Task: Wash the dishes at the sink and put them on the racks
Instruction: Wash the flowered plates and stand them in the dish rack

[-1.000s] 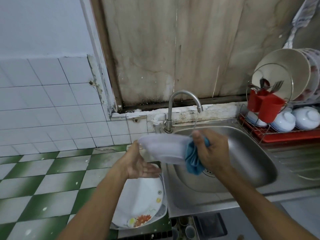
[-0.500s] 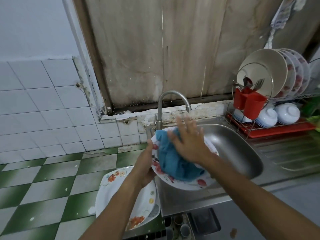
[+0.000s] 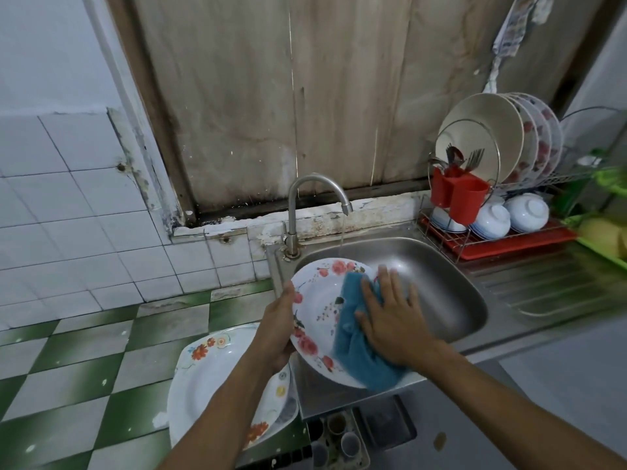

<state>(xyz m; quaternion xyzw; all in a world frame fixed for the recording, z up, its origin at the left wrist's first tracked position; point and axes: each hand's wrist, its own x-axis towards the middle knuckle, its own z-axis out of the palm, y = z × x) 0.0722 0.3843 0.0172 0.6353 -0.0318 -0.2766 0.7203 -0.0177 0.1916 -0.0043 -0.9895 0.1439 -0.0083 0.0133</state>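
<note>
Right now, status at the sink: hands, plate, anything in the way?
Left hand grips flowered plate by rim over sink edge. Right hand flat, presses blue cloth on it. Tap running. Nothing in the way.

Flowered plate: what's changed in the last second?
The round white plate with red flowers turned from plain back to patterned face. The right hand went from pinching the blue cloth at the rim to pressing it flat, then slid it rightward. The left hand keeps its grip on the rim; the steel tap still runs.

Blue cloth [image 3: 350, 344] hides half of the plate [image 3: 318, 300].
</note>
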